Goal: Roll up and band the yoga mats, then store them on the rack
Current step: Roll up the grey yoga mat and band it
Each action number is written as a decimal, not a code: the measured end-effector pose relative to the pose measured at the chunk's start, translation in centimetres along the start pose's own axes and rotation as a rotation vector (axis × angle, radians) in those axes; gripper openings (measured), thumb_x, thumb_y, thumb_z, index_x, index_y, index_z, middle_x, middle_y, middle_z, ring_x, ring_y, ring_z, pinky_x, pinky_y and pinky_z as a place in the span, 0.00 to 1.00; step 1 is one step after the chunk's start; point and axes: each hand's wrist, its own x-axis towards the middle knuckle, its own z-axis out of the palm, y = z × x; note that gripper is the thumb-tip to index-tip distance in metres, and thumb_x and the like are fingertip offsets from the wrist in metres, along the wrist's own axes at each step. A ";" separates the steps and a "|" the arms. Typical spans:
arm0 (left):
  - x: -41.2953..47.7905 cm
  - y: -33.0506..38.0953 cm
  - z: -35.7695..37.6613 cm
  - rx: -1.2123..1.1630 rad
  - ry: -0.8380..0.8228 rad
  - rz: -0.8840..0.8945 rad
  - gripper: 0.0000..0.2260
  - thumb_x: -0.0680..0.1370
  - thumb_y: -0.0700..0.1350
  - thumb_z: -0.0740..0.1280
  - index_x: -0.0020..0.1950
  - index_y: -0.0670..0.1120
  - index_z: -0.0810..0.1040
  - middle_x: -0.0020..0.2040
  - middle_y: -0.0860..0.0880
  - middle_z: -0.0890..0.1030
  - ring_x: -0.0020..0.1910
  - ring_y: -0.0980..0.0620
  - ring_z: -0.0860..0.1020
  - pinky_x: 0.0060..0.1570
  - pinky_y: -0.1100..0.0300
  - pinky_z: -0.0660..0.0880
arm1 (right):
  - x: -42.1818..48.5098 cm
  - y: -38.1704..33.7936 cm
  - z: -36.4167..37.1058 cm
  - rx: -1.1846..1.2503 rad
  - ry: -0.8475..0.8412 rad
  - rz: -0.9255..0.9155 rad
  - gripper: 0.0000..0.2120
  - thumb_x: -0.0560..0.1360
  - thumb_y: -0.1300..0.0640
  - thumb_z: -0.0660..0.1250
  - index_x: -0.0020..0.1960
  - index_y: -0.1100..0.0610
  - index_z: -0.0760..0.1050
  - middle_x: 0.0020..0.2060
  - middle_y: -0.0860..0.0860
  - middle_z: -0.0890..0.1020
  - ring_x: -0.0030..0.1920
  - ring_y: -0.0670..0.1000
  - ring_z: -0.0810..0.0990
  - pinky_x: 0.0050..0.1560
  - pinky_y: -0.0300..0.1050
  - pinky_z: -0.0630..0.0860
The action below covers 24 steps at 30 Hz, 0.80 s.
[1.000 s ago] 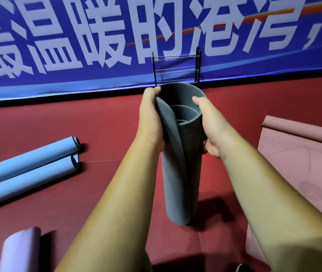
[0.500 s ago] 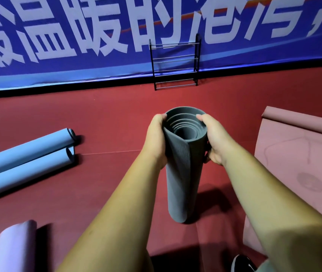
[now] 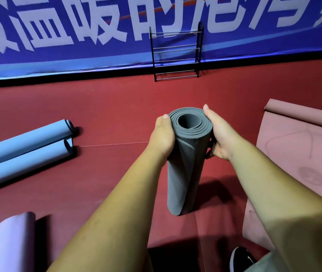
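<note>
The grey mat (image 3: pixel 185 173) stands up on its end on the red floor (image 3: pixel 117 107), right in front of the person. A second ago the roll was loose and wide at the top, and the inside part had sunk down low. Now the rings at the top are tight and level, so the roll is thinner and neat. The left hand (image 3: pixel 163 136) and the right hand (image 3: pixel 218 134) both grip the top of the roll, one on each side. I think the rolling of this mat is nearly done. I see no band around it yet, so that looks like the next job. The rack (image 3: pixel 176 54) stands well apart, at the far edge of the floor. Two blue mats (image 3: pixel 24 138) lie rolled at the left, and a pink mat (image 3: pixel 303 154) at the right is mostly flat.
</note>
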 end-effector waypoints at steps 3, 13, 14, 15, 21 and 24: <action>-0.2 0.4 -0.5 0.108 -0.001 0.038 0.28 0.85 0.66 0.45 0.76 0.54 0.69 0.73 0.44 0.76 0.70 0.37 0.74 0.71 0.34 0.71 | -0.1 -0.3 0.1 -0.009 0.063 -0.018 0.41 0.62 0.14 0.63 0.58 0.43 0.86 0.58 0.50 0.87 0.60 0.60 0.82 0.69 0.68 0.72; -0.7 1.2 -1.2 0.055 -0.206 -0.090 0.31 0.71 0.72 0.73 0.65 0.57 0.69 0.60 0.50 0.82 0.55 0.43 0.83 0.43 0.36 0.85 | 1.1 0.1 0.0 0.055 0.138 -0.053 0.30 0.75 0.25 0.65 0.56 0.48 0.86 0.51 0.48 0.89 0.55 0.55 0.86 0.63 0.59 0.81; -0.5 1.1 -1.0 0.056 -0.189 -0.098 0.30 0.70 0.69 0.76 0.64 0.57 0.69 0.59 0.50 0.83 0.54 0.43 0.84 0.42 0.36 0.85 | 1.1 0.0 0.1 0.052 0.129 -0.056 0.29 0.76 0.25 0.64 0.56 0.48 0.86 0.51 0.48 0.89 0.55 0.55 0.86 0.63 0.59 0.81; -0.3 1.1 -0.7 0.064 -0.155 -0.092 0.27 0.70 0.65 0.76 0.62 0.57 0.69 0.58 0.49 0.83 0.53 0.42 0.84 0.43 0.37 0.85 | 1.2 0.0 0.3 0.046 0.123 -0.057 0.29 0.76 0.25 0.63 0.57 0.48 0.86 0.51 0.48 0.89 0.55 0.55 0.86 0.63 0.59 0.81; 0.6 0.9 -1.0 0.166 -0.034 0.092 0.13 0.72 0.50 0.67 0.55 0.53 0.76 0.50 0.49 0.84 0.48 0.43 0.85 0.46 0.42 0.84 | 0.6 0.3 0.6 -0.029 0.024 -0.170 0.25 0.72 0.27 0.71 0.60 0.43 0.82 0.52 0.45 0.89 0.58 0.53 0.86 0.60 0.60 0.79; 0.9 1.1 -2.1 0.169 -0.069 0.191 0.13 0.73 0.42 0.66 0.56 0.52 0.80 0.48 0.49 0.86 0.48 0.43 0.85 0.38 0.48 0.82 | -0.1 0.3 0.0 -0.151 -0.027 -0.277 0.20 0.70 0.38 0.76 0.59 0.43 0.81 0.49 0.47 0.89 0.52 0.54 0.86 0.52 0.59 0.79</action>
